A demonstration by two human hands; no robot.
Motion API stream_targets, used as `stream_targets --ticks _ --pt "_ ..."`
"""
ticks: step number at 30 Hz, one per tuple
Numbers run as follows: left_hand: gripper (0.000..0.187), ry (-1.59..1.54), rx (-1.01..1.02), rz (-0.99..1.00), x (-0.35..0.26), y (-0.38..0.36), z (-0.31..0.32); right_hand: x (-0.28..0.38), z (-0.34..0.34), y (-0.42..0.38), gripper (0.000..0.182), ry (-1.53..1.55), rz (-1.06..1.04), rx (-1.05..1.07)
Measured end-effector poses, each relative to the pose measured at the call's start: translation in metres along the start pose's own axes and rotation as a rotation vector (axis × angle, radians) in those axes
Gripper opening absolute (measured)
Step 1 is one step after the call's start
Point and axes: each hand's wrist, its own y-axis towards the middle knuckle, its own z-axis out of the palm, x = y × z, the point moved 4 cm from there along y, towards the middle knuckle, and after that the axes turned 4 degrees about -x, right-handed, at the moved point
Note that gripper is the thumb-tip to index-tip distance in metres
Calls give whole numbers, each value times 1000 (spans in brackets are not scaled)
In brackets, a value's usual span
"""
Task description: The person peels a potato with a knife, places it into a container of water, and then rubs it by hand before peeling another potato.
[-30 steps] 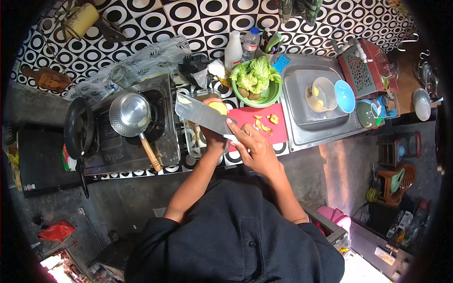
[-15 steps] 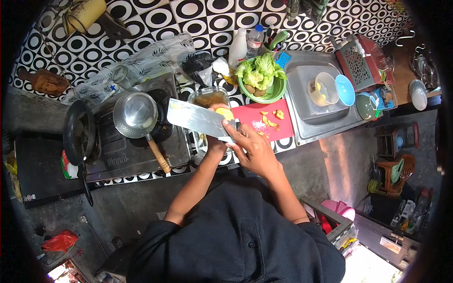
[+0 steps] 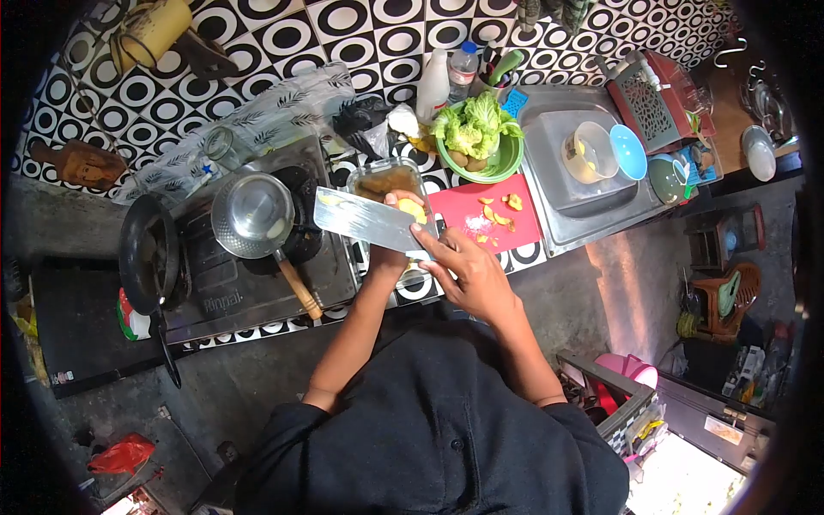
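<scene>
My right hand (image 3: 474, 273) is closed on the handle of a wide-bladed cleaver (image 3: 365, 223), its index finger stretched along the blade. The blade points left and covers much of my left hand (image 3: 393, 199). The visible fingers of my left hand curl round a yellow, partly peeled potato (image 3: 412, 210), against the blade's upper edge. Below the hands is a glass dish (image 3: 419, 176) with brownish contents, partly hidden by the cleaver. To the right, yellow peelings (image 3: 489, 213) lie on a red cutting board (image 3: 528, 202).
A green bowl (image 3: 513, 161) with lettuce and brown potatoes stands behind the board. On the left is a stove with a saucepan (image 3: 249, 210) and a frying pan (image 3: 137, 249), handles jutting forward. A sink (image 3: 566, 236) at right holds a clear tub (image 3: 588, 153) and blue bowl (image 3: 629, 153).
The whole view has shifted slightly. Both hands keep their hold on the cleaver and the potato, with only a small change in the blade's position.
</scene>
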Motion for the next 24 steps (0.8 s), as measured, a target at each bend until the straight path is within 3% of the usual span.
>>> stream_targets --ticks 3,6,7,10,11,13,19,24 --pt "47 -85 17 -40 4 1 7 -7 -8 -2 51 11 9 -13" --pt "32 184 54 116 6 6 11 -21 -19 -5 48 75 54 -27" --pt "22 244 81 323 2 9 15 -27 -24 -7 47 99 78 -28" --pt "44 -387 191 -331 4 2 27 -56 -36 -12 45 256 114 -133" --pt "54 -402 227 -325 -3 3 38 -61 -39 -12 29 357 158 -252" --pt "51 -473 248 -389 1 2 50 -96 -36 -25 18 483 318 -242" --pt "47 -549 325 -529 9 3 83 -129 -51 -31 20 863 497 -285" --pt "46 -656 422 -636 25 2 111 -161 -50 -33 20 931 560 -206"
